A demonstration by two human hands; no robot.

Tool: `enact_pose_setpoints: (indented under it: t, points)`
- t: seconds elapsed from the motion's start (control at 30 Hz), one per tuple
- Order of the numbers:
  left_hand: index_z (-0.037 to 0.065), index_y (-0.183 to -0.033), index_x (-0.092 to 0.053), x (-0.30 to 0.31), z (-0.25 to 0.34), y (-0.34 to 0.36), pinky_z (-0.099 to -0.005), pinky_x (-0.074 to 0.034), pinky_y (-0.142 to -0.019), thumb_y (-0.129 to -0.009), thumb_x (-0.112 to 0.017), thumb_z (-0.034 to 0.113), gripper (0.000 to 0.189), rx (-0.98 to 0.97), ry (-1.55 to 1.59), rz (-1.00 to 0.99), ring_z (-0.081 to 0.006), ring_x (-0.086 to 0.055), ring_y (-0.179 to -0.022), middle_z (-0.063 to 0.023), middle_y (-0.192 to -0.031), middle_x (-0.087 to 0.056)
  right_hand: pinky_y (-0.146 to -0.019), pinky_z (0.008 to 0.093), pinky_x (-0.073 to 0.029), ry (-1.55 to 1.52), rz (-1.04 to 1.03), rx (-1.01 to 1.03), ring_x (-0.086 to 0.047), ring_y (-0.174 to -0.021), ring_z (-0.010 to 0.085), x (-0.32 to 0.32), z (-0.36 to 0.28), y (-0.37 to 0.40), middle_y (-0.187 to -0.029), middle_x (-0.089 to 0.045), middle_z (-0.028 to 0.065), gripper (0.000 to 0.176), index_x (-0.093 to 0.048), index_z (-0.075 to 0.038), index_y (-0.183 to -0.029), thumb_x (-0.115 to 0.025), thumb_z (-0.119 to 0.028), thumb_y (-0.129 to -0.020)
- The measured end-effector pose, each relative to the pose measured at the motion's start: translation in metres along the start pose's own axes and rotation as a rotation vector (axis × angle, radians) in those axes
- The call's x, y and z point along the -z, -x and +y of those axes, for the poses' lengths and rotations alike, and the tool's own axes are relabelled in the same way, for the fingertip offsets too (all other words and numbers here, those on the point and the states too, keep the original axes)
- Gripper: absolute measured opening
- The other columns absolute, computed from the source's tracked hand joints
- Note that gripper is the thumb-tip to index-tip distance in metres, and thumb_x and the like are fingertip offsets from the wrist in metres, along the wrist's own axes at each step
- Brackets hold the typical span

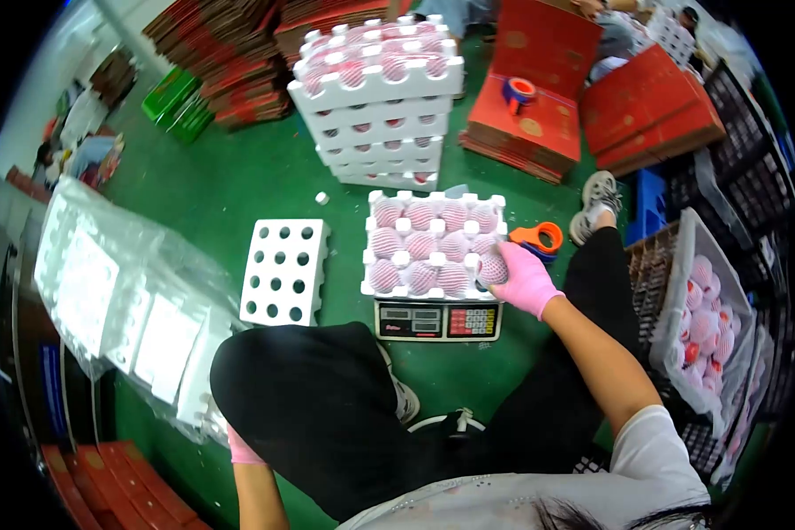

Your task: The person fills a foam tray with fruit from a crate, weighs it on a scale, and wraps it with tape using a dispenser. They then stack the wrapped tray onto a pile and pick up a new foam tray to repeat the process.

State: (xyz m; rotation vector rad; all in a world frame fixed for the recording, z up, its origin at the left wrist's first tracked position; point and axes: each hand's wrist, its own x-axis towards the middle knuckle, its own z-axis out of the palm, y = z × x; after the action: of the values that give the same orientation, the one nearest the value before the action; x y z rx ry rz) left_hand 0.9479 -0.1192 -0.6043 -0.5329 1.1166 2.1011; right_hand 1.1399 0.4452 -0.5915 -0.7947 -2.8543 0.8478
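Observation:
My right hand point(526, 281), in a pink glove, has its fingers closed around a fruit in a pink foam net point(492, 268) at the near right corner of a white foam tray point(370, 287). Several net-wrapped fruits point(420, 244) fill the tray's other hollows. Under the tray sits a digital scale point(437, 320), its keypad and displays facing me. My left hand point(242, 449), also gloved in pink, hangs low beside my left knee, close to a clear plastic bag of white foam trays point(137, 309). The knee hides its fingers.
A foam tray with round holes point(283, 272) lies on the green floor left of the scale. Behind stands a stack of filled foam trays point(380, 106). Tape dispensers point(539, 237), red cartons point(526, 124) and a lined crate of netted fruit point(702, 327) are at right.

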Motion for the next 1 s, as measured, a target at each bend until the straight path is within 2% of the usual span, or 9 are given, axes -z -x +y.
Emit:
enact_pose_setpoints:
  t: [0.03, 0.13, 0.17, 0.43, 0.53, 0.67, 0.77, 0.87, 1.0]
  points:
    - [0.001, -0.13, -0.057, 0.005, -0.005, 0.003, -0.038, -0.053, -0.087, -0.103, -0.05, 0.033, 0.043, 0.007, 0.01, 0.01, -0.0272, -0.063, -0.096, -0.0114, -0.103, -0.066, -0.11, 0.0421, -0.043, 0.126, -0.141, -0.046, -0.06, -0.117, 0.0338, -0.004, -0.002, -0.008, -0.12, -0.064, 0.0155, 0.06, -0.059, -0.005, -0.123, -0.08, -0.022, -0.07]
    - [0.002, -0.131, -0.056, 0.011, -0.017, 0.004, -0.0379, -0.053, -0.087, -0.103, -0.05, 0.033, 0.043, 0.031, 0.036, 0.031, -0.0271, -0.062, -0.096, -0.011, -0.103, -0.066, -0.119, 0.0461, -0.032, 0.367, -0.099, 0.068, -0.057, -0.122, 0.0291, -0.035, 0.011, -0.003, -0.118, -0.066, 0.0111, 0.055, -0.061, -0.009, -0.119, -0.081, -0.023, -0.07]
    - [0.002, -0.131, -0.056, 0.011, -0.021, 0.002, -0.0379, -0.053, -0.087, -0.103, -0.05, 0.033, 0.043, 0.039, 0.04, 0.037, -0.027, -0.062, -0.096, -0.0109, -0.103, -0.066, -0.123, 0.0524, -0.021, 0.345, -0.106, 0.045, -0.052, -0.13, 0.0263, -0.045, 0.016, -0.001, -0.119, -0.066, 0.0081, 0.052, -0.062, -0.011, -0.119, -0.081, -0.022, -0.071]
    - [0.003, -0.133, -0.056, -0.009, -0.024, -0.025, -0.0377, -0.053, -0.087, -0.102, -0.051, 0.032, 0.043, 0.116, 0.008, 0.002, -0.0265, -0.061, -0.096, -0.01, -0.103, -0.065, -0.123, 0.056, -0.02, 0.483, -0.117, 0.065, -0.048, -0.135, 0.0265, -0.065, 0.028, -0.011, -0.123, -0.065, 0.0059, 0.048, -0.064, -0.016, -0.12, -0.08, -0.024, -0.076]
    - [0.003, -0.133, -0.055, -0.017, -0.024, -0.031, -0.0377, -0.053, -0.087, -0.102, -0.051, 0.032, 0.043, 0.135, -0.012, -0.027, -0.0264, -0.061, -0.095, -0.0097, -0.103, -0.065, -0.122, 0.0564, -0.021, 0.404, -0.036, 0.086, -0.046, -0.137, 0.0265, -0.069, 0.036, -0.004, -0.127, -0.063, 0.0064, 0.055, -0.062, -0.017, -0.127, -0.08, -0.026, -0.076]
    - [0.003, -0.134, -0.055, -0.024, -0.028, -0.041, -0.0376, -0.052, -0.087, -0.102, -0.051, 0.032, 0.043, 0.162, -0.028, -0.048, -0.0261, -0.061, -0.095, -0.0092, -0.103, -0.064, -0.118, 0.0503, -0.031, 0.238, 0.056, 0.01, -0.047, -0.136, 0.0298, -0.043, 0.021, 0.011, -0.132, -0.061, 0.0118, 0.059, -0.06, -0.015, -0.131, -0.079, -0.024, -0.075]
    - [0.004, -0.135, -0.055, -0.033, -0.032, -0.049, -0.0375, -0.052, -0.086, -0.102, -0.051, 0.032, 0.043, 0.182, -0.033, -0.059, -0.0259, -0.06, -0.095, -0.0089, -0.103, -0.064, -0.109, 0.043, -0.043, 0.037, 0.258, 0.008, -0.056, -0.123, 0.0359, 0.0, 0.008, 0.028, -0.132, -0.061, 0.016, 0.056, -0.061, -0.009, -0.13, -0.077, -0.015, -0.076]
    - [0.004, -0.135, -0.055, -0.041, -0.036, -0.056, -0.0374, -0.052, -0.086, -0.102, -0.051, 0.032, 0.043, 0.199, -0.037, -0.073, -0.0258, -0.06, -0.095, -0.0085, -0.103, -0.064, -0.108, 0.0389, -0.044, -0.209, 0.386, -0.119, -0.058, -0.123, 0.0311, 0.01, 0.028, 0.059, -0.126, -0.064, 0.0153, 0.047, -0.064, -0.005, -0.128, -0.075, -0.009, -0.083]
    - [0.005, -0.136, -0.054, -0.049, -0.042, -0.061, -0.0374, -0.052, -0.086, -0.102, -0.051, 0.031, 0.044, 0.215, -0.047, -0.081, -0.0255, -0.06, -0.095, -0.0081, -0.103, -0.063, -0.1, 0.0289, -0.048, -0.66, 0.42, -0.409, -0.063, -0.111, 0.0165, 0.018, 0.058, 0.071, -0.121, -0.069, 0.0095, 0.038, -0.063, 0.002, -0.13, -0.069, -0.006, -0.093]
